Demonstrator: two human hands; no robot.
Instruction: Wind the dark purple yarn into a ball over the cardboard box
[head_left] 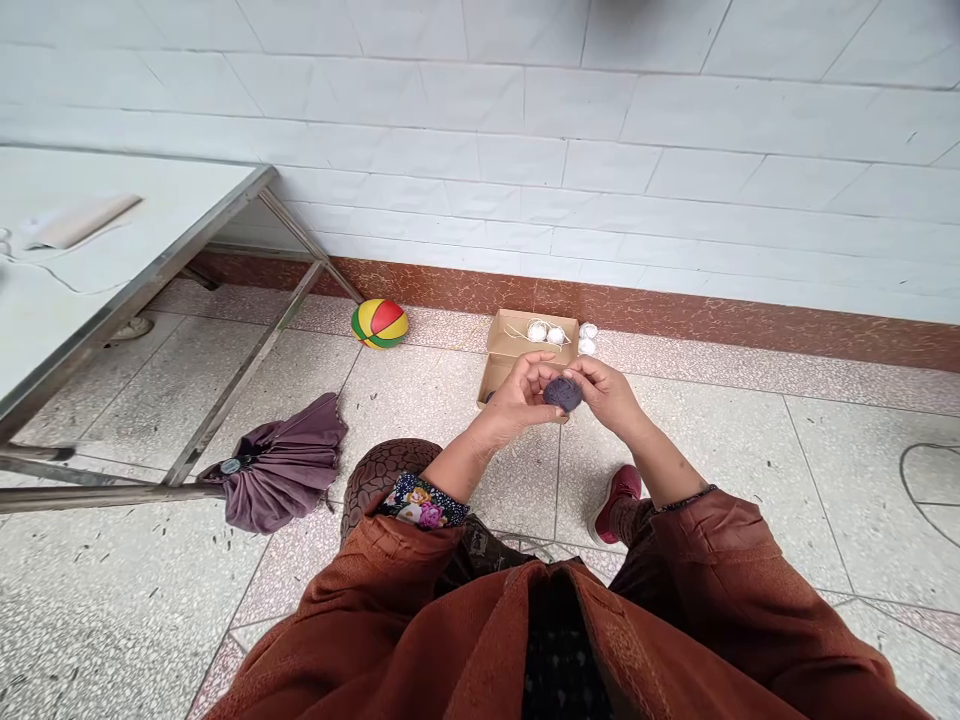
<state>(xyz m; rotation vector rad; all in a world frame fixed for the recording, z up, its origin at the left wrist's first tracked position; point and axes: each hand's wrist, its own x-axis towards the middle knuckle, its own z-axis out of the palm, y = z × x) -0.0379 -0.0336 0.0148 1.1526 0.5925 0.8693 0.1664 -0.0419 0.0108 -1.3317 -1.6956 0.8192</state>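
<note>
Head view: a dark ball [562, 395] — of yarn, it seems — is clasped by the left hand [523, 394] and pinched at its edge by the right hand [606, 396], in front of an open cardboard box [508, 344], where two white balls [537, 331] are contained.

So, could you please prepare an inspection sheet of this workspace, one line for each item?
Surface: speckled floor, scattered dark bits.
Job's things: dark ball, held; open cardboard box with two white balls inside.
Clutter: purple pleated cloth, multicoloured ball.
Hands: left hand and right hand, both on the dark ball.
Cables: white cord on table; thin dark loop on floor, right.
Surroundings: tiled wall ahead, brown skirting below.
</note>
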